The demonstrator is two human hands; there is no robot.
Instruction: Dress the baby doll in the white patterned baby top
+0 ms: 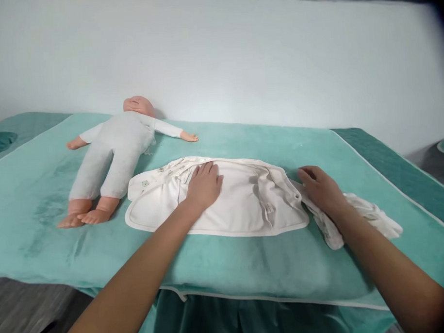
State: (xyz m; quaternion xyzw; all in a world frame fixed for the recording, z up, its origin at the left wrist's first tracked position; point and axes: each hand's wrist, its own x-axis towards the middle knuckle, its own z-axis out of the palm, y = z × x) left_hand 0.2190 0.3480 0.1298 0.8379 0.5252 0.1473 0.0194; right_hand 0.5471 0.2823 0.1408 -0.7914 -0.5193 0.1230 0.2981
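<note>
No lettering, brand, number or sign is readable.

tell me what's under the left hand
The spread white garment lies under the left hand, on the green cover. The patch directly beneath the hand is hidden.

The white garment (238,209) lies spread out on a green cover (225,263), with the left hand (205,185) resting flat on its middle. Just right of the garment, the right hand (321,188) is loosely curled over a crumpled white cloth (376,217). Left of the garment and farther back lies a doll (122,133), before a white wall (232,54) beyond the garment.
</note>
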